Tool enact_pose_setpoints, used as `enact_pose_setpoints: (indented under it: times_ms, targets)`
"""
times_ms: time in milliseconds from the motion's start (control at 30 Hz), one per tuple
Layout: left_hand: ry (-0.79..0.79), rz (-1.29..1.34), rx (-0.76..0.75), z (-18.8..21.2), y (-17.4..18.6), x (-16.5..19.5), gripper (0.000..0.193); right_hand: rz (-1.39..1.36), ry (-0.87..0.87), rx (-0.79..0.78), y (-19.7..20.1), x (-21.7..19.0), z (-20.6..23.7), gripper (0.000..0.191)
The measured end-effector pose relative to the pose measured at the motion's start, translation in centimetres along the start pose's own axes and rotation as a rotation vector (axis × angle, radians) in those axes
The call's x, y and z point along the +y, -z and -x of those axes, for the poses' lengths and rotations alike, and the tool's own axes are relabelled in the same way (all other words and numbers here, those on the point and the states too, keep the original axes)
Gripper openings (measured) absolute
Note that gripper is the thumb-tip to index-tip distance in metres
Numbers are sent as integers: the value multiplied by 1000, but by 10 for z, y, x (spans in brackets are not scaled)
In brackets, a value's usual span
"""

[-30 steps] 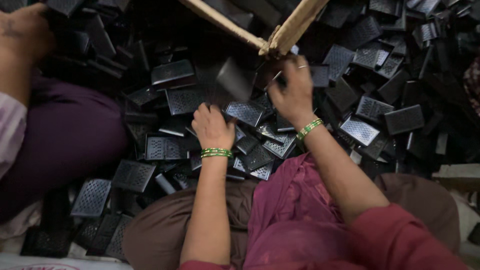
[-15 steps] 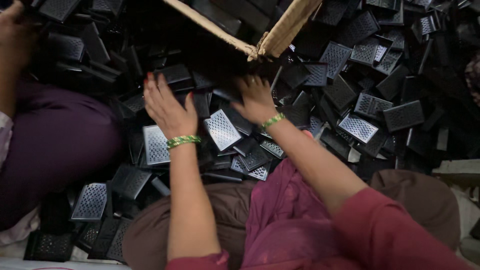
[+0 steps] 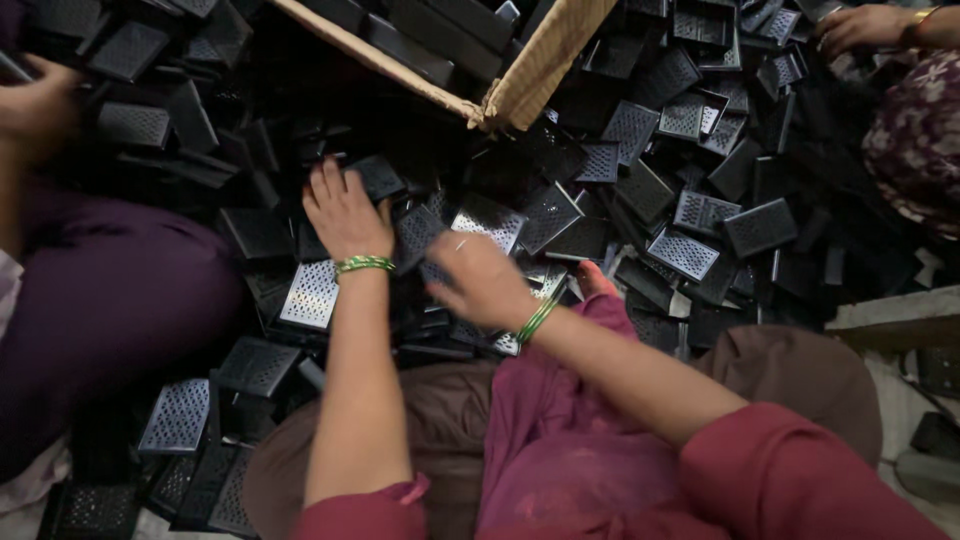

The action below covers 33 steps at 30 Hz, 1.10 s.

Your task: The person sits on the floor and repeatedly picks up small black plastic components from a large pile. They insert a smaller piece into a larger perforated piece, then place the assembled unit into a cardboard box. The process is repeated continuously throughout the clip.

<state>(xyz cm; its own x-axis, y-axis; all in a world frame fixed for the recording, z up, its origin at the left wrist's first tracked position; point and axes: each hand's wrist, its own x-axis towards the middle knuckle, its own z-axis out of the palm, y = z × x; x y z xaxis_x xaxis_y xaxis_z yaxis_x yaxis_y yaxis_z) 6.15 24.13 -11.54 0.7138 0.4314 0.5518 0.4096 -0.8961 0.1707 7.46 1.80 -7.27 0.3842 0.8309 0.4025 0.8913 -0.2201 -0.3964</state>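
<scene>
Work piece: a black perforated plate (image 3: 418,232), one of many, lies on top of the heap between the two wrists, tilted, its edge touching the left hand.
Left hand (image 3: 345,213): palm down on the heap, fingers spread over a dark plate (image 3: 378,176); whether any finger curls under an edge cannot be told. A green bangle (image 3: 365,264) sits at the wrist.
Right hand (image 3: 482,280): blurred, low over the plates beside the work piece; grip cannot be told. It appears loosely curled, nothing visibly pinched.
Handling judgement: the plates overlap and lean on one another, so a piece is best taken by its long edges and lifted straight off the top, not dragged. The punched faces look rough and the stamped edges thin; fingertips should stay clear of them.
Heap: plates of the same kind cover the floor to front and sides, some catching light, such as the bright plate (image 3: 311,294) below the left wrist.
Edges: a torn cardboard box corner (image 3: 520,85) juts toward the hands from above, close over the reach.
Open room: narrow. A person in purple (image 3: 110,300) sits hard by on the left; another person's hand (image 3: 858,26) works at far right. The freest space is directly over the own lap (image 3: 440,420).
</scene>
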Motion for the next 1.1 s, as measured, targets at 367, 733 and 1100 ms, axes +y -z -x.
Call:
enact_pose_setpoints:
  times_ms: [367, 733, 1100]
  targets:
    - [102, 170, -308, -21, 19, -44, 69, 14, 191, -241, -69, -64, -39, 60]
    - [389, 1129, -214, -34, 104, -25, 72, -9, 313, -140, -110, -79, -64, 39]
    - [682, 2052, 149, 44, 187, -12, 37, 3, 357, -73, -82, -39, -46, 46]
